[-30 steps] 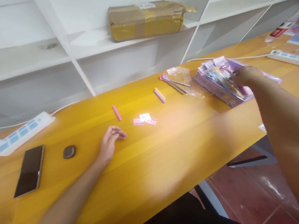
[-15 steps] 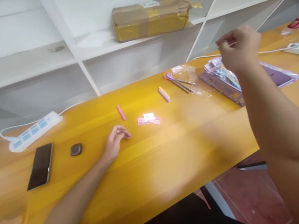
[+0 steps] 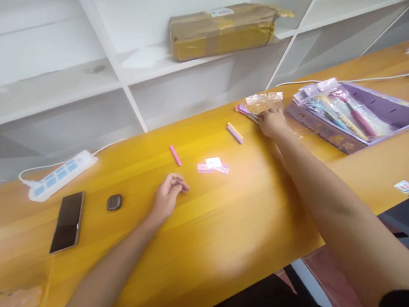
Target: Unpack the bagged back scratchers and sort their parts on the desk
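Note:
My left hand (image 3: pixel 170 193) rests on the table (image 3: pixel 198 249), fingers loosely curled and a little apart, holding nothing. Just beyond it are a pink stick (image 3: pixel 175 155) and several small pink and white paper slips (image 3: pixel 213 165). My right hand (image 3: pixel 273 121) reaches far forward, its fingers closed over the handle ends of slim metal rods with pink and purple heads (image 3: pixel 242 109). It hides those ends, so how many it grips I cannot tell. Behind it lies a clear plastic bag (image 3: pixel 266 99). A yellow stick and a purple stick (image 3: pixel 235 134) lie side by side left of it.
To the right stands a purple box (image 3: pixel 389 104) with several wrapped, colourful-handled items. At left are a power strip (image 3: pixel 63 173), a phone (image 3: pixel 67 223) and a small dark case (image 3: pixel 114 202). A taped parcel (image 3: pixel 222 32) sits on the shelf behind. A small card (image 3: pixel 405 186) lies near the front edge.
My right hand has come down and left from above the purple box to the metal rods. My left hand stays in place on the table. The view has shifted slightly right.

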Motion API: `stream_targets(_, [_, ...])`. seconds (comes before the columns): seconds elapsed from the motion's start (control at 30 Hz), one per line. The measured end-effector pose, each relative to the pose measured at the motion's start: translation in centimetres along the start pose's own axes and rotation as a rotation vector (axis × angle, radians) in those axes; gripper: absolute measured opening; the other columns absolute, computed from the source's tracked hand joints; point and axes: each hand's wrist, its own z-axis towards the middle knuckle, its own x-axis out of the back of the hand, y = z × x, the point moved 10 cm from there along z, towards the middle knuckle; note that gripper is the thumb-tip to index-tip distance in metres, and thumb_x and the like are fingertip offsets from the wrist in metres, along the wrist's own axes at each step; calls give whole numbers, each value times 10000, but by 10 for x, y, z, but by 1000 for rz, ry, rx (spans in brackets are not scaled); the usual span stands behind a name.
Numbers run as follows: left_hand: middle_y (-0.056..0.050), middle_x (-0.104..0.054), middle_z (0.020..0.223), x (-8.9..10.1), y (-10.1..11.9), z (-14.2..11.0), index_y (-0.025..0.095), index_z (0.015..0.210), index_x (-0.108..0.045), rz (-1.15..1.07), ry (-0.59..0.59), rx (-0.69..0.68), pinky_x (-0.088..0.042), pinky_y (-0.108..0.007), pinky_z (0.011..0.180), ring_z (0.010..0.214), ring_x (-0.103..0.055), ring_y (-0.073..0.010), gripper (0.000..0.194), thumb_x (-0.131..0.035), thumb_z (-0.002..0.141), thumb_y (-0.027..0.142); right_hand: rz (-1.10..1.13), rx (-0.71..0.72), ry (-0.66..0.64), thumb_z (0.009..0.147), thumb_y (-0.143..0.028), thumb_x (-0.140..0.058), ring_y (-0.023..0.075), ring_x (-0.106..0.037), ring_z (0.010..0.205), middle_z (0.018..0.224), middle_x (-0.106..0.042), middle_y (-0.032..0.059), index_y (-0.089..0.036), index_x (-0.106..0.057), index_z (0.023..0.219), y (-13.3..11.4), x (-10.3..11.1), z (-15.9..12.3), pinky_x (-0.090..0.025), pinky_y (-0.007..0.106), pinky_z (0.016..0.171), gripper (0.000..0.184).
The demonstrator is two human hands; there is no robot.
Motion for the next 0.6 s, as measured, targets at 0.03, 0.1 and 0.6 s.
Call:
stream_targets(0.03, [-24,-756,889,0,0,0,215,1035,-589,-3,-4,1,-559,-368,836,824,-715,-193,130,-630,939,293,-8,-53,11,1058,-311,-466,397,-545,1257,1271,-678,262,-121,-763,1180,10,-4,-1,-426,569,1104,373])
stream_targets(0.1, [-23,-753,895,0,-2,0,218,1037,-592,-3,-6,7,-555,-367,841,834,-713,-194,118,-625,945,284,-33,-136,30,1061,-390,-500,411,-542,1284,1322,-666,260,-140,-772,1196,27,-7,1,-437,563,1098,394])
stream_targets(0.6, [-15,-736,891,-3,-3,-2,223,1044,-592,40,-24,12,-540,-356,843,842,-695,-186,104,-598,942,239,-23,-25,100,984,-289,-545,373,-568,1208,1223,-698,237,-155,-750,1068,11,24,-1,-445,528,1074,259])
